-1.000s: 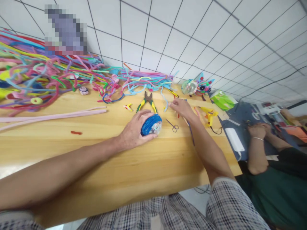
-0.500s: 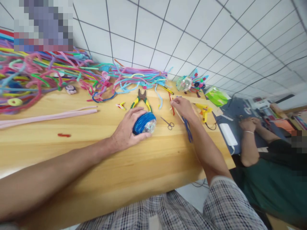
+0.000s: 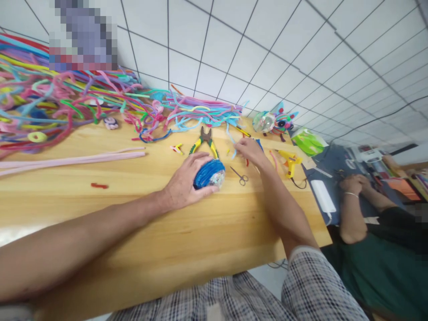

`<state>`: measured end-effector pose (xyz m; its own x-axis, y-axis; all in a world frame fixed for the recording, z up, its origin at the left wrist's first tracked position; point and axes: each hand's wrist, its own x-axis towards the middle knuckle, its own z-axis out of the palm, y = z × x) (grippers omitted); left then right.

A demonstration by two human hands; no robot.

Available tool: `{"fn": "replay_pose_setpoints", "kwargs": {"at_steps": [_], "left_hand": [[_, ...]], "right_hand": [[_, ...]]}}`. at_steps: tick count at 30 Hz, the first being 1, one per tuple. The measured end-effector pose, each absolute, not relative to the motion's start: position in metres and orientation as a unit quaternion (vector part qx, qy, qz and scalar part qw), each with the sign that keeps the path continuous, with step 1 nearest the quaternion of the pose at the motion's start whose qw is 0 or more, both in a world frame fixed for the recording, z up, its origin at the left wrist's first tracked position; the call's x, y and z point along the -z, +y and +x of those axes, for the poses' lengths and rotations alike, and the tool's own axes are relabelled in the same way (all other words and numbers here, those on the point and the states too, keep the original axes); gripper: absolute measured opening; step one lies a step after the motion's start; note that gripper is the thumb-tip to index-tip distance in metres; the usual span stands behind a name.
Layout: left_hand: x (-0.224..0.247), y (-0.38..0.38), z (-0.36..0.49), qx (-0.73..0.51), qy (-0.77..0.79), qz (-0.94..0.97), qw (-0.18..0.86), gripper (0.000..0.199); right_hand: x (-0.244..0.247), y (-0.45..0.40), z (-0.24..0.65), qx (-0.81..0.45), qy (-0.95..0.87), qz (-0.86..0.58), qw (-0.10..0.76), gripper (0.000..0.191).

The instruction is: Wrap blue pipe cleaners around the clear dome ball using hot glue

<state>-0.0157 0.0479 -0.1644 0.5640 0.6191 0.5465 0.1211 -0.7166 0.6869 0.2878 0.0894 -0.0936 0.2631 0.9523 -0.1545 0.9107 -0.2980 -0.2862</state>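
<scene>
Steadying noted: blue-wrapped ball point(image 3: 209, 174) is clasped by left hand point(image 3: 182, 183); beside pale-blue strand point(image 3: 229, 134), right hand point(image 3: 252, 151) closure cannot be told; precise fingertip placement judged needed.

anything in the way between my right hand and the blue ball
Nothing tall, just small things lying low: the light blue strip ends by the right hand, with a yellow bit beside it, toward the blue ball. The scissors lie just off that path, nearer you.
</scene>
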Motion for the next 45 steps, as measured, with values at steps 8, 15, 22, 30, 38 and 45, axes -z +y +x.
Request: {"fn": "replay_pose_setpoints", "kwargs": {"at_steps": [8,15,22,30,38,45], "left_hand": [[0.166,0.048,-0.015,-0.414,0.223,0.831,0.298,0.076],[0.167,0.052,-0.019,-0.427,0.194,0.834,0.290,0.081],[0.166,0.051,-0.017,-0.408,0.217,0.836,0.295,0.084],[0.164,0.050,-0.018,-0.409,0.217,0.837,0.291,0.078],[0.164,0.050,-0.016,-0.415,0.217,0.835,0.289,0.076],[0.160,0.046,-0.015,-0.421,0.228,0.829,0.290,0.068]], "right_hand": [[0.094,0.082,0.298,-0.133,-0.575,-0.800,0.110,0.024],[0.081,0.052,0.342,-0.037,-0.509,-0.856,0.084,0.036],[0.096,0.036,0.369,-0.028,-0.474,-0.880,0.014,0.018],[0.087,0.037,0.372,-0.018,-0.463,-0.884,0.057,0.019],[0.054,0.025,0.365,-0.045,-0.485,-0.855,0.178,0.030],[0.019,-0.001,0.339,0.035,-0.627,-0.730,0.270,0.026]]}}
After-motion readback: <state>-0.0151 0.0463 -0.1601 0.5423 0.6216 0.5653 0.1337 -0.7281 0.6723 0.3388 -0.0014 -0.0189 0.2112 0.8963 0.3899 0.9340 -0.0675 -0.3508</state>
